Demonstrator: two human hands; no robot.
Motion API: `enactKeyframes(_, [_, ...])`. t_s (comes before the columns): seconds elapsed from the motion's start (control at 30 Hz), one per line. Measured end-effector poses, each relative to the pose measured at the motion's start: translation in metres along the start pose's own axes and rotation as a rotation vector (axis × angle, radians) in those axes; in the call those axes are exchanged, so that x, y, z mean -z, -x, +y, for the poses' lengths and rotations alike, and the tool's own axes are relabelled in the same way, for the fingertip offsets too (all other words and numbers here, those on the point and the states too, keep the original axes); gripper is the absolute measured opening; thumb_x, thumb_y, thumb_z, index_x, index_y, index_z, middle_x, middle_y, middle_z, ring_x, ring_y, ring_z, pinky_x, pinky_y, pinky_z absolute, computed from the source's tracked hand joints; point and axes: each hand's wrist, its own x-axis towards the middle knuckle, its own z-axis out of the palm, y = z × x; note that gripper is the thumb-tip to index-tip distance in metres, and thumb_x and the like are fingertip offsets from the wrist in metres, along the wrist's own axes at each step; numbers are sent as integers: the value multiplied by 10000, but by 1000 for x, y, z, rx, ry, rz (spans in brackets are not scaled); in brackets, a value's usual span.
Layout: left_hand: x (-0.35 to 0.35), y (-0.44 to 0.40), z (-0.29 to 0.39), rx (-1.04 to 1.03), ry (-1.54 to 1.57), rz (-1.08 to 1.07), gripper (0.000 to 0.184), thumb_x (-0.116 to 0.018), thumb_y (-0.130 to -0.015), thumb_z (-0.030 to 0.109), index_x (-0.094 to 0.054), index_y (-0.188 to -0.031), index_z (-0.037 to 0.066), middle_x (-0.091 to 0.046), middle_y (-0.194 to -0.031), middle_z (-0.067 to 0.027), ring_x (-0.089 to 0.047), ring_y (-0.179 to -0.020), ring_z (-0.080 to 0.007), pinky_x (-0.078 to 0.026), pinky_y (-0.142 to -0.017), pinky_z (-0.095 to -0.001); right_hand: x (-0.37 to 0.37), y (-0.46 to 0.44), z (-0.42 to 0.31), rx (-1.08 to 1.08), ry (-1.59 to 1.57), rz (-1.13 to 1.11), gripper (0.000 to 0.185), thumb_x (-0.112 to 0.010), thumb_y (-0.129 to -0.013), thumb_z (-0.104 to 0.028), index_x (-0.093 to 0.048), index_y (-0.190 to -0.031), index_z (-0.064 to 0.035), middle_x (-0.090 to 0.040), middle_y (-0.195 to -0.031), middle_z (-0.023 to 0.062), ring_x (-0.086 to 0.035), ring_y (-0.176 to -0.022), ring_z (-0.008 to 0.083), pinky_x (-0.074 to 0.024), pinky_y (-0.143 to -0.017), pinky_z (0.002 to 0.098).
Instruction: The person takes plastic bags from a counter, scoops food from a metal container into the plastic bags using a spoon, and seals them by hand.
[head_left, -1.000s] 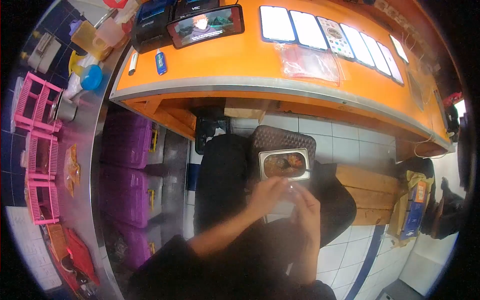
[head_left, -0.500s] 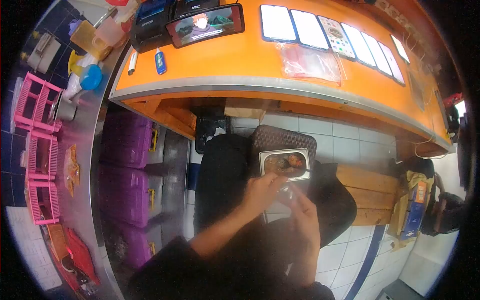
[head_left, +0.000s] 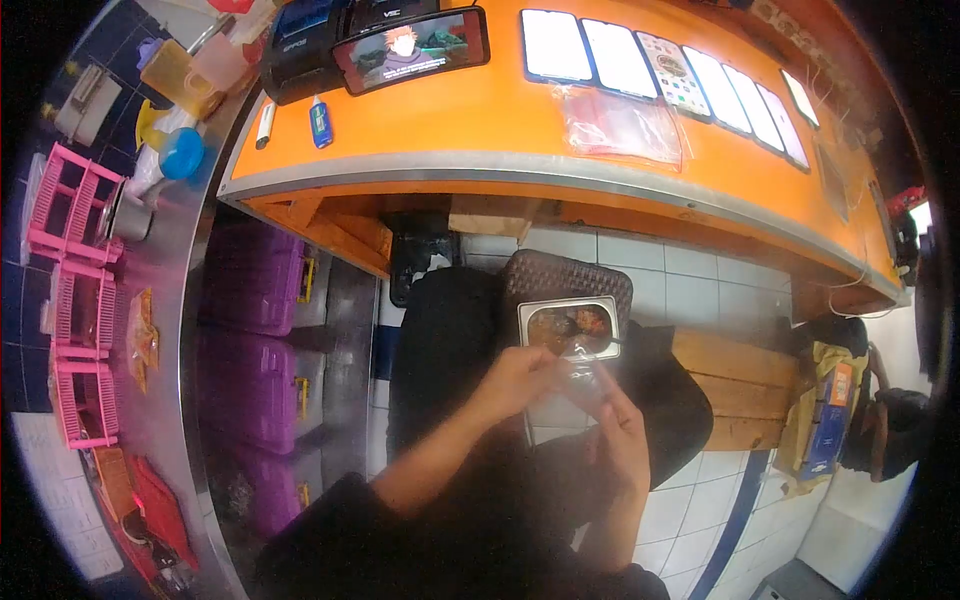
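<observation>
A clear plastic bag is stretched between my two hands, in front of a small metal tray. My left hand pinches its left side, and my right hand grips the other side with bent fingers. Just beyond, the rectangular metal tray holds dark brown sauce and a reddish chunky mix, with a dark spoon-like handle at its right side. The tray rests on a brown woven-textured surface, near my dark-clothed legs. What the bag contains, if anything, cannot be made out.
Ahead, an orange counter carries a propped phone playing a cartoon, several lit phones and flat plastic bags. Purple bins stand under the metal counter at left. A wooden bench is at right.
My hands have moved apart, the right one shifting slightly rightward, and the clear bag now shows spread between them. The tray has stayed in place.
</observation>
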Motion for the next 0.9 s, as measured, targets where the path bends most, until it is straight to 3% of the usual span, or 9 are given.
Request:
enactKeyframes(0.13, [5, -1, 6, 30, -121, 39, 314, -587, -954, 309, -650, -864, 15, -602, -710, -3, -547, -624, -80, -444, -554, -236, -4, -2, -6, 2, 13, 12, 573, -550, -967, -225, -336, -1430, 36, -637, -1107, 252, -633, -1077, 282, -458, -383, 204])
enactKeyframes(0.2, [4, -6, 2, 97, 69, 128, 360, -550, -973, 340, -651, -878, 7, -615, -754, -18, -560, -670, -88, -453, -586, -252, 2, -2, -6, -68, 82, 31, 528, -548, -965, -198, -382, -1407, 37, -649, -1103, 231, -689, -884, 221, -461, -413, 204])
enactKeyframes(0.23, [0, -7, -1, 98, 70, 126, 360, -550, -973, 340, -651, -878, 7, -615, -754, -18, -560, -670, -88, -453, -586, -252, 4, -3, -3, -69, 82, 32, 528, -548, -965, -198, -382, -1407, 37, -649, -1103, 231, -689, -884, 221, -461, -413, 204])
enactKeyframes(0.3, [-7, -9, -9, 91, 218, 43, 365, -535, -983, 339, -648, -907, 0, -623, -793, -39, -575, -708, -104, -459, -619, -261, 8, -5, 3, -86, 89, -83, 505, -555, -957, -176, -410, -1390, 40, -662, -1089, 215, -643, -626, 134, -459, -449, 205])
enactKeyframes(0.4, [-10, -11, -17, 57, 137, 87, 351, -541, -981, 329, -645, -938, -4, -633, -819, -57, -600, -728, -125, -484, -651, -266, 1, -5, 0, -93, 211, -24, 500, -562, -952, -167, -418, -1383, 43, -675, -1068, 201, -538, -481, 86, -455, -473, 209])
enactKeyframes(0.5, [-16, -9, -19, 125, 378, 100, 331, -549, -978, 311, -640, -950, -5, -647, -851, -68, -623, -754, -142, -509, -682, -283, -1, -4, 1, -132, 150, 29, 512, -573, -949, -171, -413, -1385, 47, -685, -1043, 175, -545, -498, 85, -456, -475, 213])
enactKeyframes(0.73, [-11, -10, -21, 88, 338, 136, 294, -558, -972, 283, -640, -959, 1, -663, -875, -79, -639, -763, -151, -526, -682, -292, 2, -6, 17, -55, 63, 94, 456, -638, -914, -172, -521, -1292, 55, -690, -957, 115, -570, -566, 84, -474, -514, 229])
enactKeyframes(0.83, [-10, -13, -15, 82, 453, 143, 273, -558, -971, 264, -641, -948, 5, -661, -860, -74, -640, -745, -148, -528, -684, -286, 2, -16, 14, 299, 524, 485, 289, -700, -832, -49, -632, -1107, 7, -677, -964, 99, -603, -723, 130, -500, -610, 241])
enactKeyframes(0.9, [-5, -14, -16, 113, 410, 103, 271, -566, -968, 255, -641, -956, -4, -668, -850, -72, -641, -727, -140, -528, -666, -275, 6, -20, 3, 376, 737, 397, 359, -724, -785, -31, -640, -1133, -48, -639, -1049, 99, -608, -791, 154, -512, -641, 253])
